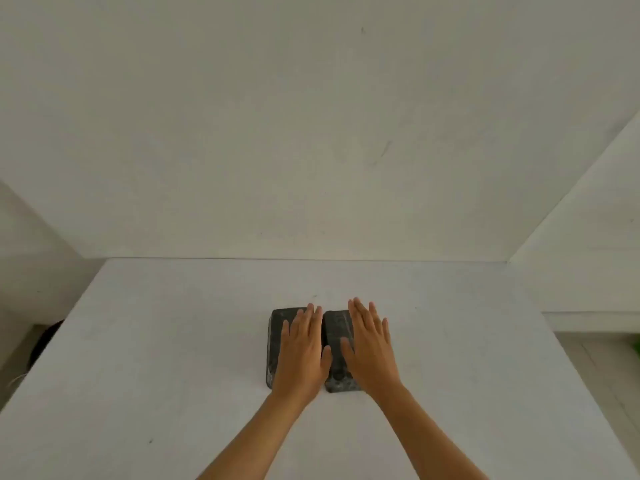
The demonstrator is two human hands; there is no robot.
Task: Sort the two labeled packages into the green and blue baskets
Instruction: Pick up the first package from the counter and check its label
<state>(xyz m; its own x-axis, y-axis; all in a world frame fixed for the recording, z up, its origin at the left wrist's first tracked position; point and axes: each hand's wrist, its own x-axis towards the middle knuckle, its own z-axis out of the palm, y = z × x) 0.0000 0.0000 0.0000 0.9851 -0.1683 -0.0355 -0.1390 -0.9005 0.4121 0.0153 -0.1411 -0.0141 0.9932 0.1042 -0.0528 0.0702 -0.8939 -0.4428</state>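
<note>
Two dark, flat rectangular packages lie side by side in the middle of the white table (138,341). My left hand (303,351) rests flat, palm down, on the left package (277,337). My right hand (369,344) lies flat on the right package (337,327), fingers spread and pointing away from me. Neither hand grips anything. Most of each package is covered by the hands, and no label is visible on either. A small patch of bright green (636,344) shows at the far right edge, on the floor; what it is cannot be told. No blue basket is in view.
The table runs up to a plain white wall (311,133) at the back. A low white ledge (595,320) stands to the right. A dark round object (45,341) sits on the floor beyond the table's left edge.
</note>
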